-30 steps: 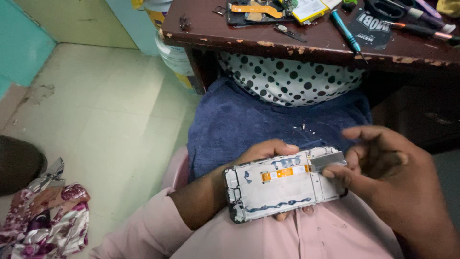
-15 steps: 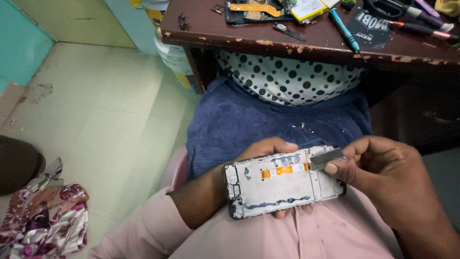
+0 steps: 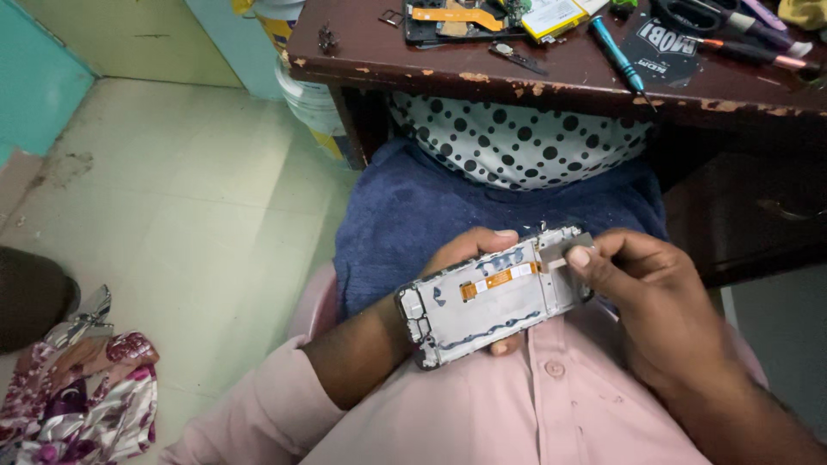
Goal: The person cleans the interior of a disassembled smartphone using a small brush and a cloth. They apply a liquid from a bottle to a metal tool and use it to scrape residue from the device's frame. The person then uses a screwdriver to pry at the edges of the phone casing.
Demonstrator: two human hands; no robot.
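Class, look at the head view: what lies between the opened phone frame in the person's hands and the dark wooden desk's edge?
The head view shows a dark blue towel and white black-dotted cloth between them.

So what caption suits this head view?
Left hand cradles a grey opened phone frame while right hand presses a small metal piece at its end.

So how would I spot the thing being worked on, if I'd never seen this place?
Look below the dark wooden desk, over the blue towel on the person's lap. The left hand cradles a silvery phone frame while the right hand pinches its end. Its orange ribbon strip sets it apart from the parts lying on the desk.
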